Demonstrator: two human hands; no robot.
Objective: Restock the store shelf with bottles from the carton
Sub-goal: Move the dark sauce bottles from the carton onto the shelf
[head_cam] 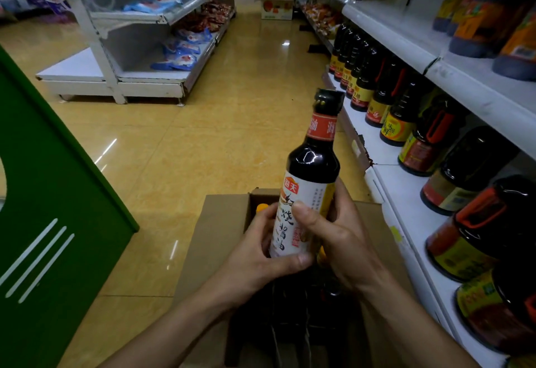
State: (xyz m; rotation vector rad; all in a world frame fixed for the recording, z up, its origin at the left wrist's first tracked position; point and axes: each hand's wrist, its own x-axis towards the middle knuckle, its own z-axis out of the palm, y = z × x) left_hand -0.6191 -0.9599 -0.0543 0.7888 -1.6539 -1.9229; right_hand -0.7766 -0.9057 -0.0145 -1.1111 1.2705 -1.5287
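I hold a dark soy sauce bottle (311, 170) with a white label, red neck band and black cap upright above the open cardboard carton (220, 234). My left hand (258, 254) grips the lower label from the left. My right hand (333, 237) wraps the label from the right, thumb across the front. More dark bottles (327, 301) stand inside the carton, dimly seen. The white store shelf (406, 193) runs along the right, lined with dark sauce bottles (412, 124).
A green panel (49, 193) stands close on the left. Across the yellow tiled aisle (217, 106) is a white shelf unit (150, 71) with blue packets. A cardboard box (277, 6) sits at the aisle's far end. An upper shelf (435, 51) overhangs the bottle row.
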